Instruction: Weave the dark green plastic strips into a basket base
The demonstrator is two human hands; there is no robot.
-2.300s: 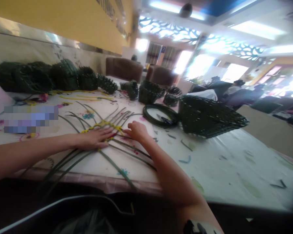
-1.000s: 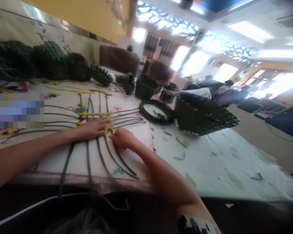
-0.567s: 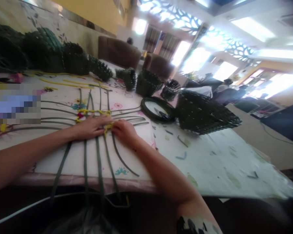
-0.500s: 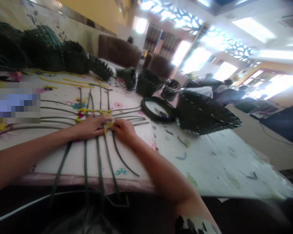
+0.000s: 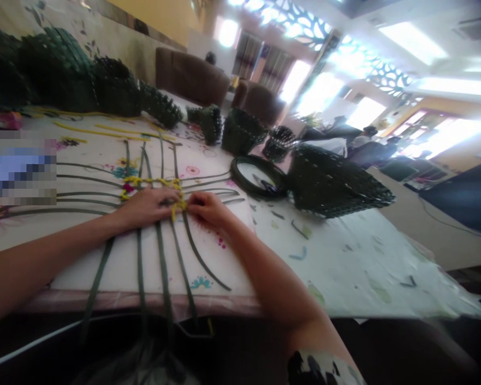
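Note:
A flat weave of dark green strips (image 5: 160, 262) crossed by a yellow strip (image 5: 152, 182) lies on the flowered tablecloth (image 5: 344, 262). My left hand (image 5: 146, 207) lies flat on the woven middle, fingers stretched out, pressing it down. My right hand (image 5: 208, 209) is just to its right, fingers pinched on the yellow strip's end at the weave's edge. Long green strip ends run over the table's near edge.
Several dark green woven baskets (image 5: 336, 184) stand along the back and right. A green coil (image 5: 258, 179) lies beside the big basket. Loose yellow strips (image 5: 104, 130) and cut scraps lie on the cloth. Other people sit far right.
The weave has been turned, so its green strips run toward me instead of slanting. My right hand has moved in against the left and pinched the yellow strip.

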